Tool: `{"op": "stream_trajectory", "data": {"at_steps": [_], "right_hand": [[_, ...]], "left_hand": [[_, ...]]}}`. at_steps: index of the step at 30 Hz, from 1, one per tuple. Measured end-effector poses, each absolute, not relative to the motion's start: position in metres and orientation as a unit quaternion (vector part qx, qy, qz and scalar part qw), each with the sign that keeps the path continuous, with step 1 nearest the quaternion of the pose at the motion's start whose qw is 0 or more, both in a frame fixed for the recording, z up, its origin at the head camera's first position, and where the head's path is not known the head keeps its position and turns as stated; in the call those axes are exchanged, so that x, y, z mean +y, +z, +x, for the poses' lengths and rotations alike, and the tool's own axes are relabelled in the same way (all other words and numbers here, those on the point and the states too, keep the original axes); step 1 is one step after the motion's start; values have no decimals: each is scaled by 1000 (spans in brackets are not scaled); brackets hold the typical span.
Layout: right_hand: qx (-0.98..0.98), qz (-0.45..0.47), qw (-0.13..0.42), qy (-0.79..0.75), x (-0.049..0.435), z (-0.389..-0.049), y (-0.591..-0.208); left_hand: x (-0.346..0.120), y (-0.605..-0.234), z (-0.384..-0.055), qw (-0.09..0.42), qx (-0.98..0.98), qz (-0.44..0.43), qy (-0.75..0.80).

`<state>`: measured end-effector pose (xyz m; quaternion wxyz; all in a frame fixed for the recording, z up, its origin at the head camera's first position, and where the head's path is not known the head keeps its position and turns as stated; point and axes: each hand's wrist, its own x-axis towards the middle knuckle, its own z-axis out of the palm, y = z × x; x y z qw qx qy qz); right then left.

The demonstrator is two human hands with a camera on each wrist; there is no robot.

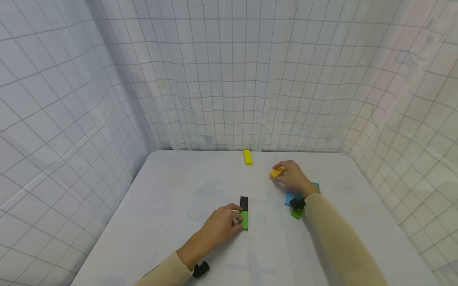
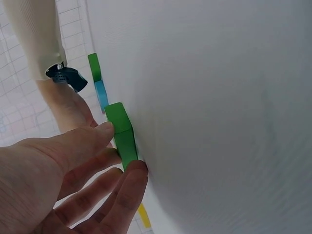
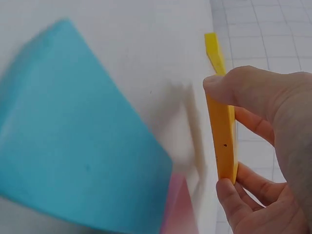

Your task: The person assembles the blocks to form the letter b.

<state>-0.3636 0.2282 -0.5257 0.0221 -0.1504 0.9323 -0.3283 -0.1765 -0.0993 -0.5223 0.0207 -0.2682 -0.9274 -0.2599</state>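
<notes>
My left hand (image 1: 220, 225) holds a green block (image 1: 245, 221) by its ends, thumb on one side and fingertips on the other. A black block (image 1: 244, 203) lies on the table at the far end of the green one, in line with it. Over at the right, my right hand (image 1: 292, 176) pinches an orange-yellow block (image 3: 222, 136) between thumb and fingertips. A gap and a shadow beside that block show in the right wrist view, so it hangs above the table.
A bright yellow block (image 1: 247, 157) lies near the table's back edge. Under the right wrist sit a light blue block (image 1: 289, 198), a green block (image 1: 297, 213), a large teal block (image 3: 83, 136) and a pink block (image 3: 179, 207). Gridded white curtains (image 1: 229, 79) enclose the table.
</notes>
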Motion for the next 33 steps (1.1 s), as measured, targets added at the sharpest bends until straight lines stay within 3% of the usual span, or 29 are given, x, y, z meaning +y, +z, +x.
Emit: {"op": "stream_trajectory", "data": {"at_steps": [33], "right_hand": [[933, -210, 25, -293, 184, -340, -522]], "left_hand": [[-100, -525, -178, 7, -933, -257, -252]]}}
